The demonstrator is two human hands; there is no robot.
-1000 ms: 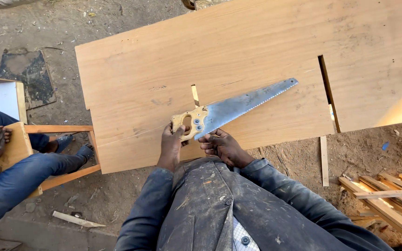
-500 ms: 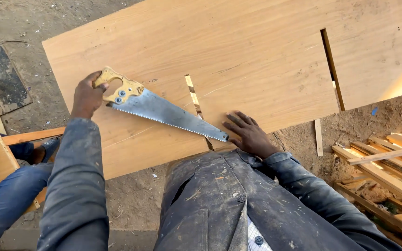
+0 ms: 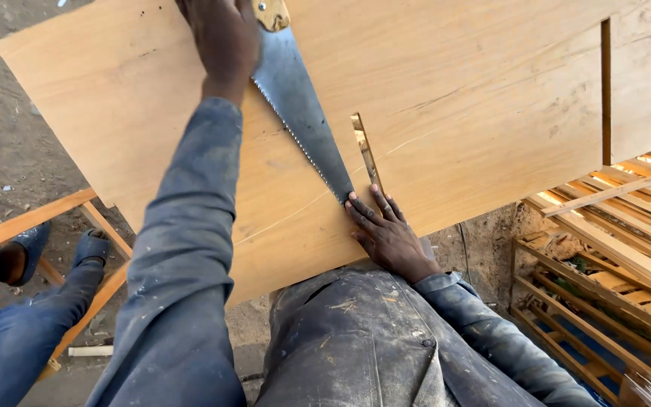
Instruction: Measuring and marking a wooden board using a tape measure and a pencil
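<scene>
My left hand [image 3: 224, 41] is stretched out over a large light-brown plywood sheet [image 3: 484, 98], closed on the wooden handle of a hand saw [image 3: 303, 113] near the top edge of the view. The grey blade slants down to the right, its tip resting on the sheet. My right hand [image 3: 386, 234] lies flat on the sheet near its front edge, fingers spread, fingertips touching the blade's tip. A short sawn slot [image 3: 363, 147] runs into the sheet just right of the blade.
A second, longer slot [image 3: 605, 90] cuts the sheet at the right. Stacked wooden slat frames [image 3: 612, 249] stand at the lower right. Another person's legs in blue trousers [image 3: 16, 332] and shoes sit by a wooden frame [image 3: 24, 222] at the left, on bare dirt.
My left arm has reached farther forward, carrying the saw handle up and away over the sheet. The blade has swung steeper. My right hand stays pressed on the sheet by the tip.
</scene>
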